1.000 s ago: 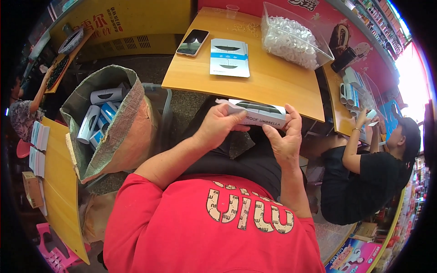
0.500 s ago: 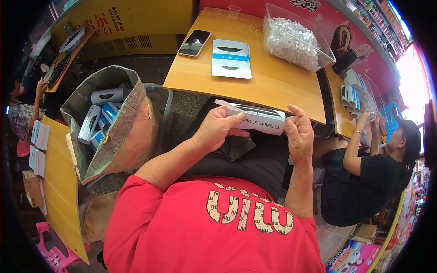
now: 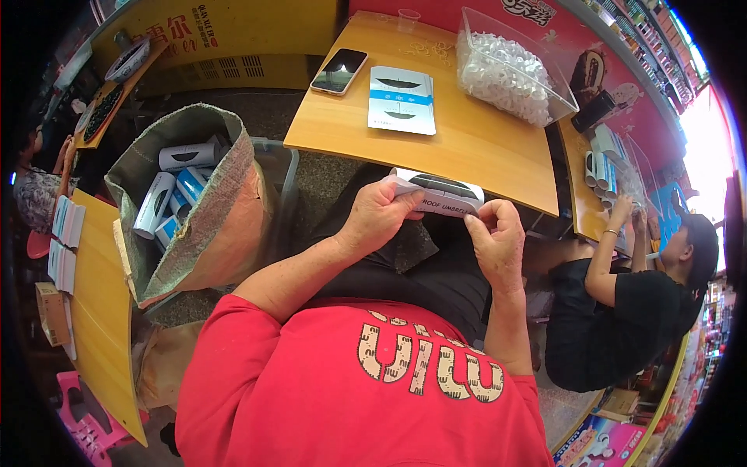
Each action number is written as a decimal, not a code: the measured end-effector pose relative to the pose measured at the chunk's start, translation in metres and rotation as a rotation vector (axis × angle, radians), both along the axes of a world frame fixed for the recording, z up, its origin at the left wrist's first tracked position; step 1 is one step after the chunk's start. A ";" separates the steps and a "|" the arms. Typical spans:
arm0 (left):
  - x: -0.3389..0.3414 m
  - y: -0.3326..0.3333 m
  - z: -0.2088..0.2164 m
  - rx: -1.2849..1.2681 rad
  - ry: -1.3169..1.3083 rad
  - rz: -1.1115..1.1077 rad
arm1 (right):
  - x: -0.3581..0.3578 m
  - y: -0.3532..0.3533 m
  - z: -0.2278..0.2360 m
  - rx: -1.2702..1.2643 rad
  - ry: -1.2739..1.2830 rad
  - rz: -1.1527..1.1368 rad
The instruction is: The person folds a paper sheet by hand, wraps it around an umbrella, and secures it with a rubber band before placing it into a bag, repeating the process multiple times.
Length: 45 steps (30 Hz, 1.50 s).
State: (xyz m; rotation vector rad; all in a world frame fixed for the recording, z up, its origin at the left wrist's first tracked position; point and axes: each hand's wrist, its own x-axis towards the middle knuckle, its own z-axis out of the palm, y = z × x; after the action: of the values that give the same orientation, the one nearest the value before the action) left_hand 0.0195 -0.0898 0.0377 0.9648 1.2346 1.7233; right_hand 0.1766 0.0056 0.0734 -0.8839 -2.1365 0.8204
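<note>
In front of my lap I hold a curled white card [image 3: 445,202] printed with a black umbrella picture, just below the near edge of the wooden table [image 3: 467,156]. My left hand [image 3: 379,212] pinches its left end between thumb and fingers. At the right end, my right hand [image 3: 498,236] closes thumb and fingertips on the card's lower corner. On the table lies a flat stack of similar cards [image 3: 401,117] with a blue band across them.
A phone [image 3: 339,71] and a clear bin of small white plastic rings [image 3: 510,78] are on the table. To the left stands a woven sack [image 3: 226,210] holding rolled cards [image 3: 156,204]. A person in black [image 3: 622,311] works at the right; another person [image 3: 43,171] is far left.
My right hand has moved left and a little down, from fingers spread around the card's end to a pinch at its lower corner. The card has tilted and looks flatter.
</note>
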 end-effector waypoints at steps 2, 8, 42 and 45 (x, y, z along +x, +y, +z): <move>-0.001 0.001 -0.001 0.017 0.040 0.017 | -0.001 0.002 0.000 0.094 -0.040 0.035; -0.004 0.000 0.004 0.018 0.054 -0.009 | -0.004 0.000 -0.003 0.128 0.024 0.024; -0.002 0.002 -0.016 -0.110 -0.317 -0.146 | 0.002 0.009 -0.035 -0.133 0.144 0.053; -0.001 0.002 -0.013 -0.152 -0.362 -0.209 | 0.009 0.011 -0.035 -0.178 0.139 0.067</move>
State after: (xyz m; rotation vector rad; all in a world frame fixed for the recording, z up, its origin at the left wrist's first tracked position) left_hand 0.0186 -0.0880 0.0242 0.6329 0.9750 1.5327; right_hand 0.1853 0.0164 0.0381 -0.8224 -2.0036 1.0875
